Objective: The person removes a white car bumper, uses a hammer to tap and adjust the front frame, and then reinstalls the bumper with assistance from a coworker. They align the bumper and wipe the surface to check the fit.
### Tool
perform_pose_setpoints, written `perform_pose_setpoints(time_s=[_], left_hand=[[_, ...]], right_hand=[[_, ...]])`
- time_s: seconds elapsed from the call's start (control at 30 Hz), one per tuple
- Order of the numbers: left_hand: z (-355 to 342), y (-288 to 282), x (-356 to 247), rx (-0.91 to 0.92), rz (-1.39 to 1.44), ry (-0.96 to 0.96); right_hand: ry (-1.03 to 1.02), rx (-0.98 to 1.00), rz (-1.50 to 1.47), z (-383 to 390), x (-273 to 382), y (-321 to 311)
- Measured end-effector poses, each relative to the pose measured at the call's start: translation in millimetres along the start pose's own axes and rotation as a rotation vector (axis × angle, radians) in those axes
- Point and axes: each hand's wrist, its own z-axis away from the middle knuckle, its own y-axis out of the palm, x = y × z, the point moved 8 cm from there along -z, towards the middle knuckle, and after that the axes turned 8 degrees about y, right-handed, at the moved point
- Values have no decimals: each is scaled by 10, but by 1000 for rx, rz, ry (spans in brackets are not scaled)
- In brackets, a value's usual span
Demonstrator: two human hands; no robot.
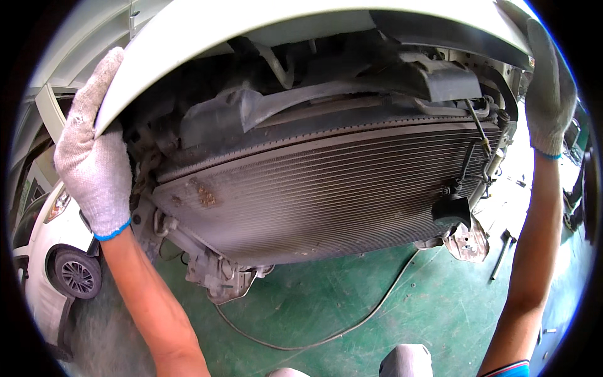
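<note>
Green workshop floor (326,301) — daylit

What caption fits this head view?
Two gloved hands, left and right, grip a white hood over an exposed radiator.

White curved car bumper panel (251,28), raised above exposed radiator.

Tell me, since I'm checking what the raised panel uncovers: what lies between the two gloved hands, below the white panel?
In the head view, a finned radiator with rust spots spans the stretch between left hand and right hand, under the white panel.
</note>
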Motion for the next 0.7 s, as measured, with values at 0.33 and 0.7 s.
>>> perform_pose_setpoints(time_s=[0.33,0.7], left_hand=[[28,53,130,29,154,13],[142,114,272,136,82,66]], right_hand=[[132,41,-80,14,35,-140],[633,797,-720,2412,1589,-1430]])
